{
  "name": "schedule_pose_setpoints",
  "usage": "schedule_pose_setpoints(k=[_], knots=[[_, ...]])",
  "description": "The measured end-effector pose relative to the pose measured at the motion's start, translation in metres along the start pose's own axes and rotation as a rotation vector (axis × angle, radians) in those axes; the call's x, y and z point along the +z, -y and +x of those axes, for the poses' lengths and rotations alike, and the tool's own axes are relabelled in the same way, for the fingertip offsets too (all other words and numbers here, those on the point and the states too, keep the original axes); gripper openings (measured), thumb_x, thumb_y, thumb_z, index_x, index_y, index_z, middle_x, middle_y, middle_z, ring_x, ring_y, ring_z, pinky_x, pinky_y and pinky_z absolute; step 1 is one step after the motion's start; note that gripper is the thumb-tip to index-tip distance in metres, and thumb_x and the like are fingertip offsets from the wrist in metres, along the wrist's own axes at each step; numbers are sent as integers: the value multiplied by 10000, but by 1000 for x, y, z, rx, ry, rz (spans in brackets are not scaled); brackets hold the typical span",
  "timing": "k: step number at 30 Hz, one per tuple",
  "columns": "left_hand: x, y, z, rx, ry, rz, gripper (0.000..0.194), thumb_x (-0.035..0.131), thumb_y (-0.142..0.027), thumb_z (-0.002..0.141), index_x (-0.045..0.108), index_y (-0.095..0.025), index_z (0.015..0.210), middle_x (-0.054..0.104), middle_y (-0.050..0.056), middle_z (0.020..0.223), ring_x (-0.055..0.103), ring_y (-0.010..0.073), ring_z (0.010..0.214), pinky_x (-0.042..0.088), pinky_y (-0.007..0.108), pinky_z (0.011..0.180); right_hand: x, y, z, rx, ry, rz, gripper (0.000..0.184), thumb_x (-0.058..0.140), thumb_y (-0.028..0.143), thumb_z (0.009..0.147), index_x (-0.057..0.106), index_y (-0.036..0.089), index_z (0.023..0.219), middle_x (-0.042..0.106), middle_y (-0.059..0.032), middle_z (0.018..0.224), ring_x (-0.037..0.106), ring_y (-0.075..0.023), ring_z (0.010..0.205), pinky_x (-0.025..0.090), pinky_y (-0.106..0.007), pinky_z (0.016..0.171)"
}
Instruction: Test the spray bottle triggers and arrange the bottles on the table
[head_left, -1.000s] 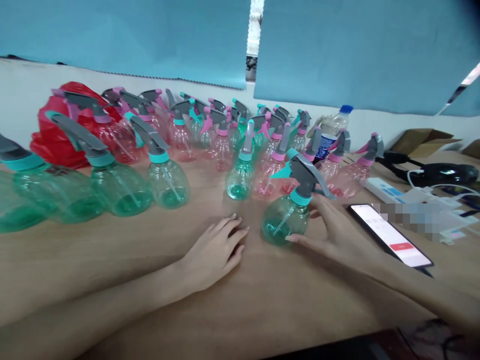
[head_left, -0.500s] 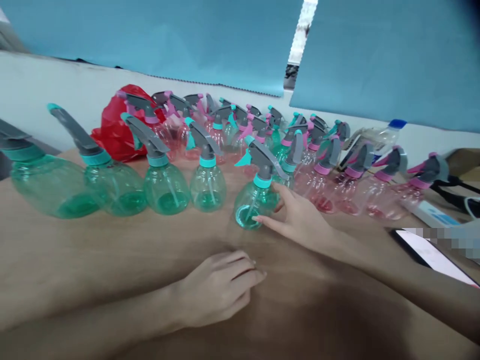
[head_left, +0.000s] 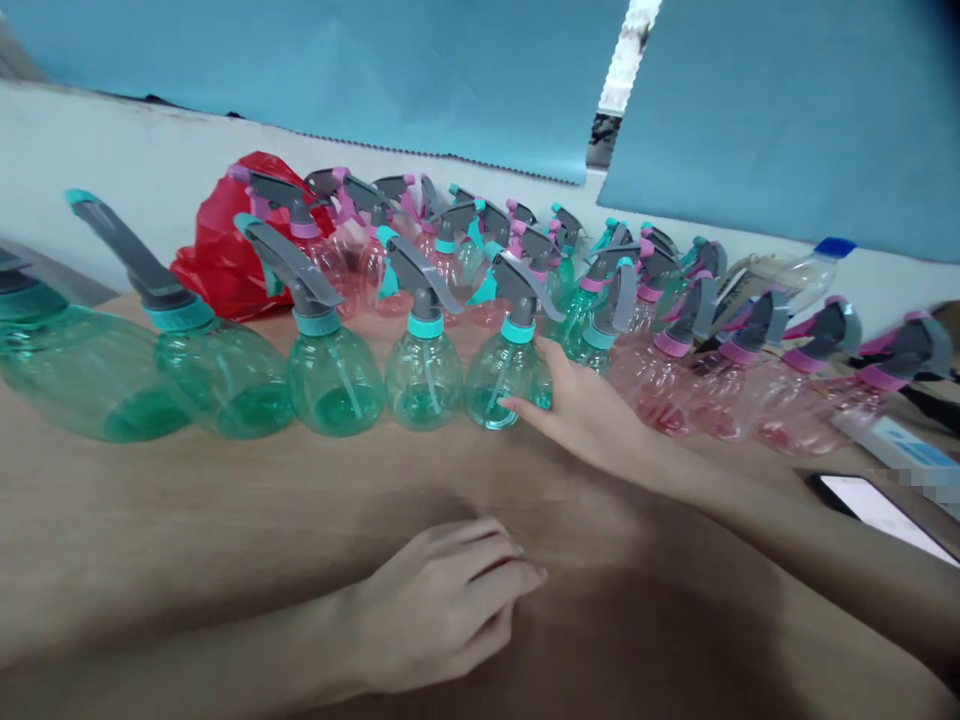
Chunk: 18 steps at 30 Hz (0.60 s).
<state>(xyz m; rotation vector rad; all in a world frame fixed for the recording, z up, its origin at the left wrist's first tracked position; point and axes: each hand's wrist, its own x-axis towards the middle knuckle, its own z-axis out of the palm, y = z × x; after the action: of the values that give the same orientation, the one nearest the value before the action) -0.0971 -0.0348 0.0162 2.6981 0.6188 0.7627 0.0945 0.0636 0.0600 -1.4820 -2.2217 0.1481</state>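
A green spray bottle [head_left: 491, 378] with a grey trigger head and turquoise collar stands upright on the table. My right hand [head_left: 581, 405] grips it from its right side, thumb in front and the other fingers mostly hidden behind. Just to its left stands another green spray bottle [head_left: 422, 385], with a narrow gap between them. My left hand [head_left: 454, 605] rests on the wooden table [head_left: 315, 520] nearer to me, fingers curled loosely together, and nothing shows in it.
More green bottles [head_left: 335, 390] continue the row leftward. Pink spray bottles [head_left: 739, 400] stand at the right, with several mixed ones behind. A red plastic bag [head_left: 225, 245] sits at the back left. Past my right arm lie a phone [head_left: 889, 515] and a blue-and-white box [head_left: 911, 445].
My right hand has slid the green spray bottle back into line with the row, closer to its left neighbour. My left hand stays curled on the table. The view has shifted slightly.
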Motion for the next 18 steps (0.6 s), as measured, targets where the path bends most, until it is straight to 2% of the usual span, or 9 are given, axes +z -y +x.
schedule_pose_setpoints(k=[3,5,6,8,9,11,14,16,18], knots=[[0,0,0,-21,-2,-13,279,447,-73,874,596,-149,1098,657,65,938,609,191,897,526,307,832,-3,2,-5,-27,-10,18,805,581,428,819,236,50,1441,508,-233,1362,602,-378,1092,503,-514,844],[-1,0,1,-41,9,-29,286,444,-70,872,592,-159,1101,655,63,957,607,188,913,524,308,842,-11,1,-14,-42,-31,40,770,572,382,833,215,109,1459,465,-193,1412,660,-326,967,523,-490,799],[-1,0,1,-49,12,-35,285,441,-71,873,591,-165,1097,654,62,963,608,186,918,524,306,841,-16,0,-19,-46,-44,68,717,563,357,842,244,153,1451,523,-165,1371,688,-276,822,539,-456,731],[-2,0,2,-59,12,-45,273,441,-75,877,589,-171,1085,653,60,963,609,182,920,528,297,828,-28,-6,-30,-37,-89,128,502,548,344,857,440,197,1324,669,-104,1185,634,-180,569,531,-388,627],[-2,1,2,-61,7,-51,263,446,-77,879,587,-171,1079,653,59,957,610,180,916,529,292,820,-34,-11,-35,-14,-137,148,391,557,363,854,534,210,1212,711,-73,1071,583,-146,493,516,-362,593],[-3,2,3,-57,-4,-69,246,460,-75,880,582,-167,1072,652,58,947,610,175,905,529,283,808,-44,-22,-43,47,-213,197,235,561,370,851,612,219,1024,723,-44,923,570,-132,503,482,-314,550],[-3,3,4,-50,-26,-104,247,473,-61,875,577,-161,1075,647,58,938,607,172,887,528,283,794,-52,-40,-49,152,-305,169,244,581,413,827,617,203,945,700,-47,829,550,-139,496,462,-319,528],[-3,3,5,-55,-37,-120,258,477,-50,867,574,-162,1078,645,58,940,598,175,897,526,288,794,-51,-48,-48,172,-326,126,325,576,434,825,613,179,1022,704,-75,873,583,-167,535,484,-355,566],[-3,2,6,-69,-51,-128,260,484,-42,863,574,-166,1073,641,58,946,586,180,926,521,294,806,-48,-52,-44,160,-302,93,469,568,455,830,568,143,1180,695,-128,1019,625,-200,603,505,-392,611]])
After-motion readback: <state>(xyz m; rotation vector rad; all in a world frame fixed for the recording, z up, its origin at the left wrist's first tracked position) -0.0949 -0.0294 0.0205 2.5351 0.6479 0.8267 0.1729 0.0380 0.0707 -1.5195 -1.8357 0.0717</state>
